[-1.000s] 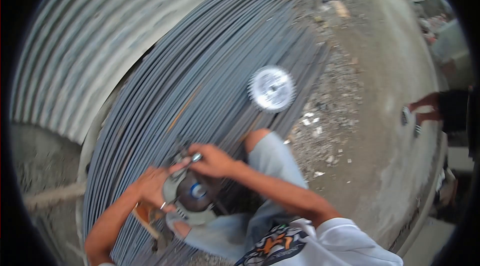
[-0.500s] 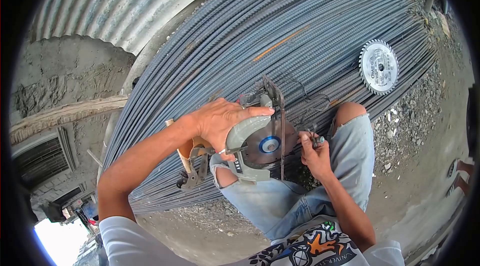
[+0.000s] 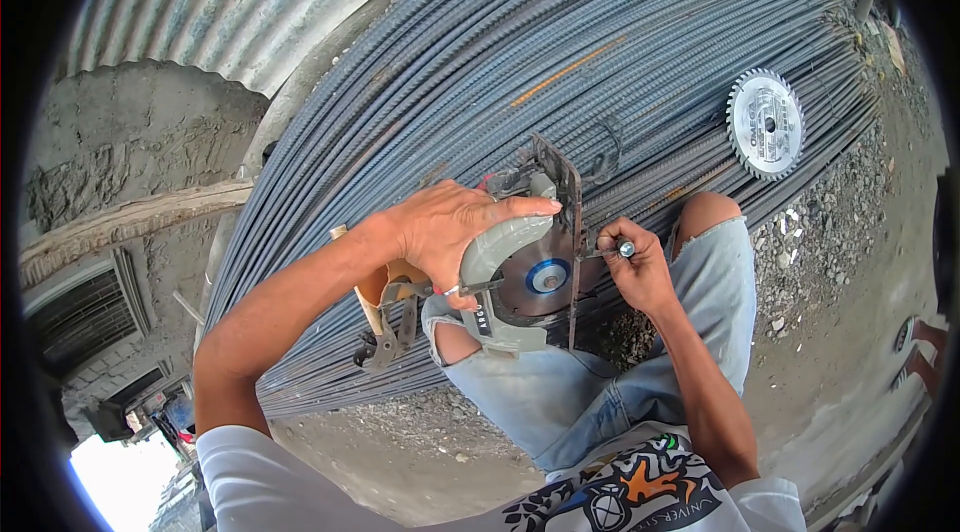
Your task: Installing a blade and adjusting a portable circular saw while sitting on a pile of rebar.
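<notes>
My left hand (image 3: 440,232) grips the grey housing of a circular saw (image 3: 488,257), its thumb and fingers spread around the blade guard. The saw stands on its side between my knees, with its base plate (image 3: 573,222) upright on the right. A dark worn blade (image 3: 522,300) with a blue-ringed hub is mounted in it. My right hand (image 3: 645,272) is closed on a small metal tool with a round silver end (image 3: 626,249); its thin dark shaft points toward the base plate. Its exact kind is hard to make out. A loose silver toothed saw blade (image 3: 765,124) lies on the rebar at the right.
A large bundle of ribbed rebar (image 3: 450,82) stretches beneath the saw and beyond. Corrugated metal sheet (image 3: 230,2) covers the far left, above a wooden pole (image 3: 140,227). Gravel (image 3: 800,262) lies right of my knee. Another person's feet (image 3: 910,352) show at the right edge.
My right hand has turned and risen slightly, so the tool's shaft now points left at the base plate. The saw has shifted slightly to the right in view, still in my left hand.
</notes>
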Motion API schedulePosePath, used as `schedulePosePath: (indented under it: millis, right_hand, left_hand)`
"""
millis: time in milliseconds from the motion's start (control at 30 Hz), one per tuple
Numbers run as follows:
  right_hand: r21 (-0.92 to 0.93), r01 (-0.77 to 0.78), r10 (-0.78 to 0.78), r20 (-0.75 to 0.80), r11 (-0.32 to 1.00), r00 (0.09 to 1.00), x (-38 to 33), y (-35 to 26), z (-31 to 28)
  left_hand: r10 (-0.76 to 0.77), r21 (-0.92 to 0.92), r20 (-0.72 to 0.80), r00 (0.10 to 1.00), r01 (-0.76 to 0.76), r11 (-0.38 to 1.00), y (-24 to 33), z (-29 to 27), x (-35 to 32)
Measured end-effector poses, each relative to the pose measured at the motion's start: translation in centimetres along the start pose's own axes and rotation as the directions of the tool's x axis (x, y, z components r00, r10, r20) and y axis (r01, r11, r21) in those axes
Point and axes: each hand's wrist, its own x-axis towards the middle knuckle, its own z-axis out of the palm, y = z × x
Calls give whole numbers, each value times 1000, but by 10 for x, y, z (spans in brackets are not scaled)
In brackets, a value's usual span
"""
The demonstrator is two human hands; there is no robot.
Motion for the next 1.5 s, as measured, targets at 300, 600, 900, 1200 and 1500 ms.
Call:
schedulePosePath:
  millis: [300, 600, 900, 1200, 1500]
  right_hand:
    - [-295, 115, -23, 297, 948, 955, 61, -44, -7]
    - [-41, -300, 302, 46, 953, 952, -23, -10, -12]
    - [-130, -80, 84, 32, 988, 996, 9, -1, -7]
    - [-425, 156, 63, 458, 892, 887, 88, -65, 0]
    - [-507, 391, 46, 653, 768, 756, 143, -73, 38]
  left_hand:
    - [-20, -18, 33, 999, 21, 1000, 6, -6, 9]
    - [-33, -66, 32, 999, 35, 997, 12, -6, 8]
    - [-54, -68, 14, 998, 55, 996, 14, -8, -2]
    - [-146, -151, -55, 988, 136, 979, 18, -2, -10]
    - [-279, -266, -276, 920, 206, 942, 8, 19, -47]
